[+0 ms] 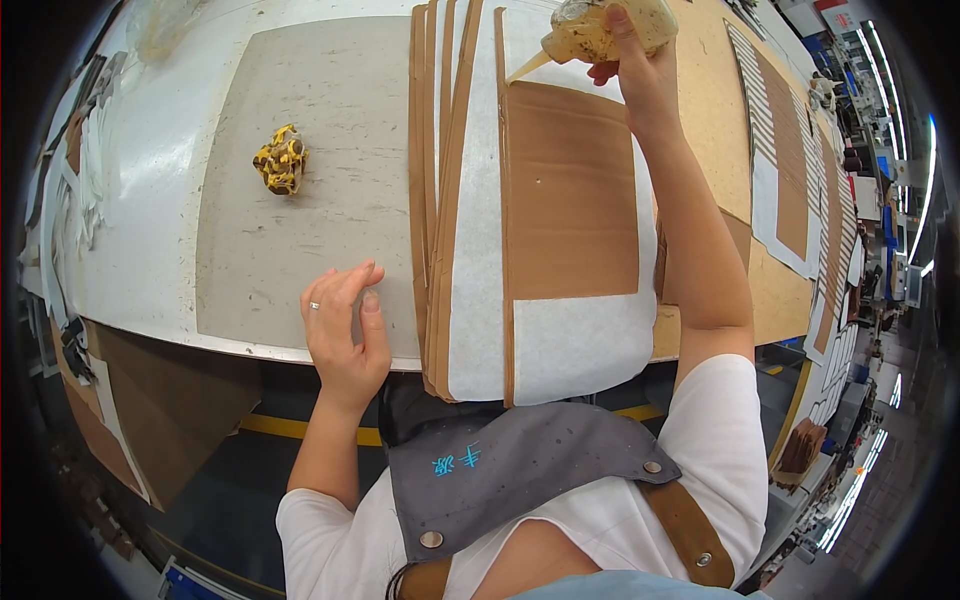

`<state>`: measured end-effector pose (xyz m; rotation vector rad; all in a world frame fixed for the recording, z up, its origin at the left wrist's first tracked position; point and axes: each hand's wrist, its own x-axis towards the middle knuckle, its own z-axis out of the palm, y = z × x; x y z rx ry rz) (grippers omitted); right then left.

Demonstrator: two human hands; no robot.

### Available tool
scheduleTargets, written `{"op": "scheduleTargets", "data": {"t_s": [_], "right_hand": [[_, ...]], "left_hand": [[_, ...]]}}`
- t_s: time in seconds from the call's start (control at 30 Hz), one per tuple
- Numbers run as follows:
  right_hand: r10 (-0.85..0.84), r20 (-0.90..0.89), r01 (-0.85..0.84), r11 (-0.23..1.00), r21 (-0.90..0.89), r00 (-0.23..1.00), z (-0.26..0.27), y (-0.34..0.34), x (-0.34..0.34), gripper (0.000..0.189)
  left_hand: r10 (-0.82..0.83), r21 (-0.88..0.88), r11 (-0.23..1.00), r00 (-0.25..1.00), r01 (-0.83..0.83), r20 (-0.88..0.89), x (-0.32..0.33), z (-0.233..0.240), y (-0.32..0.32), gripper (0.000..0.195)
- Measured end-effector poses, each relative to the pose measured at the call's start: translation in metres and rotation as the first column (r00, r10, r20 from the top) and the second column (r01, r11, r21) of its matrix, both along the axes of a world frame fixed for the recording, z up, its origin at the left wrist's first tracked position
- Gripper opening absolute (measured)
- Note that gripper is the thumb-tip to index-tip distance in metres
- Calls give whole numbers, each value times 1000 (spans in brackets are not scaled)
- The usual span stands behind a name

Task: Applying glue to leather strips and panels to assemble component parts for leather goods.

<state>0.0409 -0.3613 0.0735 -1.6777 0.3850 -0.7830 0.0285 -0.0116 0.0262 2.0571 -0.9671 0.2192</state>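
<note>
At the top of the view my right hand (646, 82) grips a translucent squeeze bottle (592, 31), smudged and tilted nozzle-down to the left. The tip of its tapered nozzle meets the upper left corner of a brown panel (574, 195), beside a narrow brown strip (505, 247). White backing sheet (577, 341) shows around the panel. My left hand (346, 330) holds nothing, hovering by the table's front edge with thumb and fingers apart. Left of the panel, several brown-edged white sheets (442, 225) overlap in a fanned stack. Whether liquid is leaving the nozzle, I cannot tell.
A grey mat (315, 247) lies on the white table (150, 262), carrying a crumpled yellow-and-brown bundle (282, 161). White strips (90, 172) hang at the far left. Rightward is a tan board (705, 67), with striped brown-and-white pieces (787, 150) beyond. The stack overhangs the front edge.
</note>
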Motion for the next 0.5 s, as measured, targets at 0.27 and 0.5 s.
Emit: {"op": "scheduleTargets", "data": {"t_s": [0.27,0.5], "right_hand": [[81,-8,-81,997,9,997,6,10,-11,41],[-5,26,5,1000,-14,1000,-3,6,-8,41]], "left_hand": [[5,7,1000,1000,-5,0,0,-2,1,25],[11,15,1000,1000,-11,-2,-1,-1,0,25]]}}
